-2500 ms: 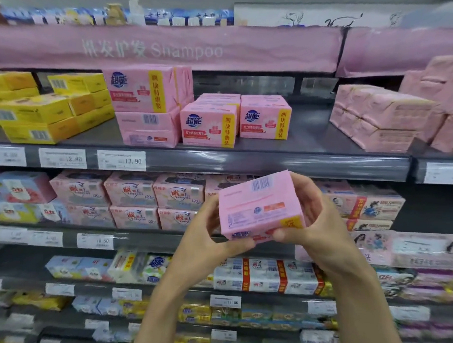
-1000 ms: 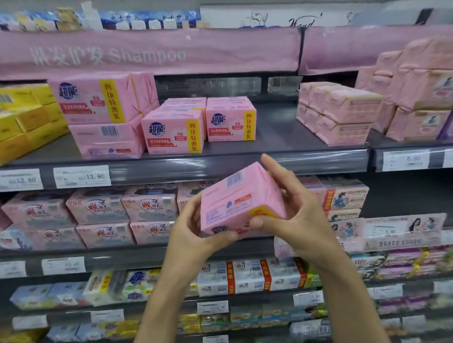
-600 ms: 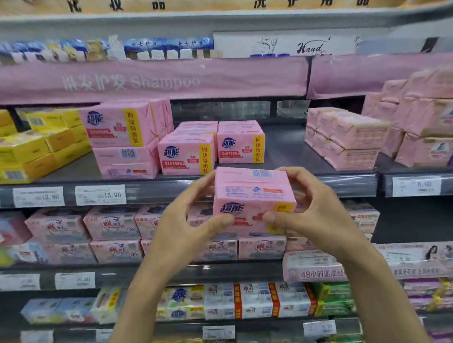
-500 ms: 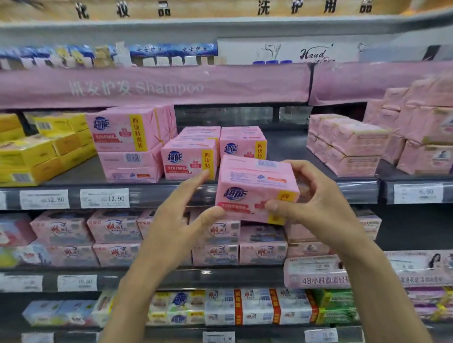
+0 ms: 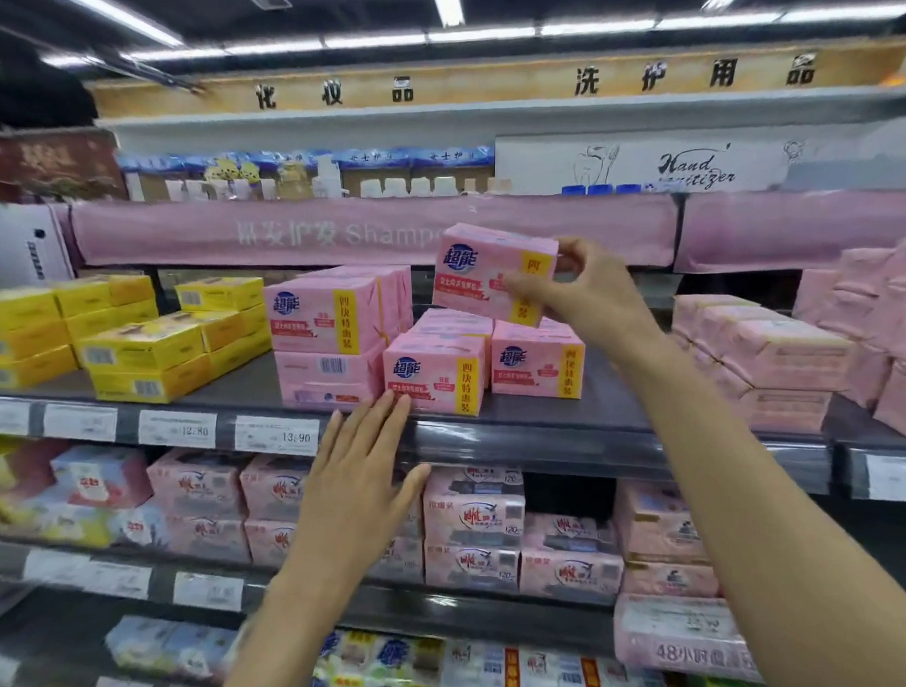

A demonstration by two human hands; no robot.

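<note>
right hand (image 5: pixel 582 292) grips the pink soap pack (image 5: pixel 489 272) above the shelf packs (image 5: pixel 536 363), not yet set down; left hand (image 5: pixel 363 480) flat, empty.

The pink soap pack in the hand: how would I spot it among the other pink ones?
Under the pink Shampoo banner, the grey shelf carries pink soap packs with a blue logo and yellow strip. The held soap pack hangs tilted above the two front ones, gripped by the right hand; it alone is off the shelf.
</note>
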